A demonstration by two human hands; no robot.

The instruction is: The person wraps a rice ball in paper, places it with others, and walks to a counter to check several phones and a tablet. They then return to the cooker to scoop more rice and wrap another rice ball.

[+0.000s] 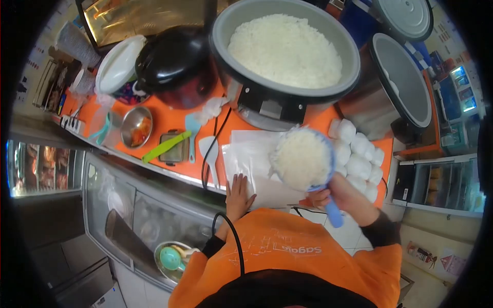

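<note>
One blue scoop (331,161) is held above the front part of the orange bench (118,102), over the right side of the thin white sheets (257,154). Two hands are seen. By the right grip (328,197), closed with curled fingers, the scoop's single handle (335,215) is held. By the left grip (238,197), nothing is clasped; it is opened flat, fingers spread, and pressed on the sheets near the bench's front edge.

The scoop's long axis is slanted across the bench's depth: the handle is pointed toward the front edge and somewhat right, the round bowl toward the back. The bowl is rimmed in translucent blue and heaped with loose white rice (303,159), by which its inside is hidden.

Behind the scoop, one large cooker (264,82) is filled with white rice; to its right, one open grey-lined pot (411,82) is tilted. Right of the sheets, white rounded packs (357,159) are piled near the bench's right end; more than six are seen, but the exact count cannot be told.

Left of the sheets, one white paddle (209,154), one light-blue spatula (192,133) and one green utensil (167,146) are laid, the last across one lidded box (174,154). Farther left, one metal bowl (136,127) is placed with orange-red food.
</note>
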